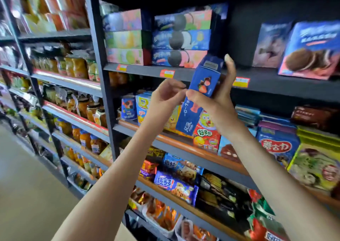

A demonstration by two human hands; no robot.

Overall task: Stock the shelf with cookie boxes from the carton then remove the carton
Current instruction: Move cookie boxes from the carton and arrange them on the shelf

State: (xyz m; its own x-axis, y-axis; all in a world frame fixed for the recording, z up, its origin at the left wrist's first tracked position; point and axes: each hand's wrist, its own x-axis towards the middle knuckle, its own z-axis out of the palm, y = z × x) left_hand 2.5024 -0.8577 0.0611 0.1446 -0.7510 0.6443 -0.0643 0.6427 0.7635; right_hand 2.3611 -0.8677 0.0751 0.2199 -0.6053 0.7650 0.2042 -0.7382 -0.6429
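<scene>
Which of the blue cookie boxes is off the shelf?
The tall blue strawberry-print box, tilted, gripped in the right hand; the stacked blue boxes lie flat on the shelf.

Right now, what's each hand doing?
Left hand: fingers curled, touching the blue cookie box's edge.
Right hand: closed on the box.

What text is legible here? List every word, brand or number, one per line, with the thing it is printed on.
"好多鱼" on the red snack box behind the held box.
"蘑古力" on the blue bag at the right.
"趣多多!" on the blue cookie pack on the lower shelf.
White lettering on the blue cookie box in the right hand: too blurred to read.
Orange price tags on the shelf edge: unreadable.
Stacked cookie boxes up top: blurred.
</scene>
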